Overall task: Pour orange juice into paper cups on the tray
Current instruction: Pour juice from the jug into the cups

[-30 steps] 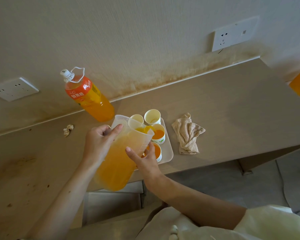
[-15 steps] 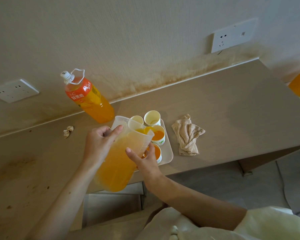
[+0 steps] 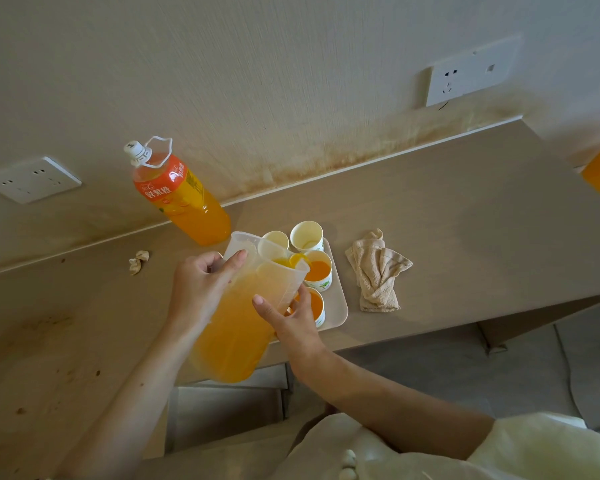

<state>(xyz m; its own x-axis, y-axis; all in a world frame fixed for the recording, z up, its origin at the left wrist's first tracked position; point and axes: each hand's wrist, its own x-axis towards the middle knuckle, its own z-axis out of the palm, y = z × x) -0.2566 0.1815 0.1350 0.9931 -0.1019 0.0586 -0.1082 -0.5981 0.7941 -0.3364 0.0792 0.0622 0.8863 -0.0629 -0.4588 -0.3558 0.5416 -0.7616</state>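
A clear plastic pitcher (image 3: 236, 317) full of orange juice is tilted toward the beige tray (image 3: 338, 306). My left hand (image 3: 201, 285) grips its handle side and my right hand (image 3: 291, 320) steadies its lower wall. Juice runs from the spout into the middle right cup (image 3: 317, 273), which holds orange juice. The near right cup (image 3: 316, 306), partly behind my right hand, also holds juice. Two cups at the far end, the far right cup (image 3: 307, 235) and the far left cup (image 3: 276, 239), look empty. The pitcher hides the tray's left side.
A large orange juice bottle (image 3: 179, 199) with a white cap stands by the wall behind the tray. A crumpled beige cloth (image 3: 378, 270) lies right of the tray. A small paper wad (image 3: 138, 261) lies to the left. Wall sockets (image 3: 471, 76) sit above the counter.
The juice level in the middle right cup has risen slightly while the pitcher stays tilted. Both hands keep their hold in nearly the same place.
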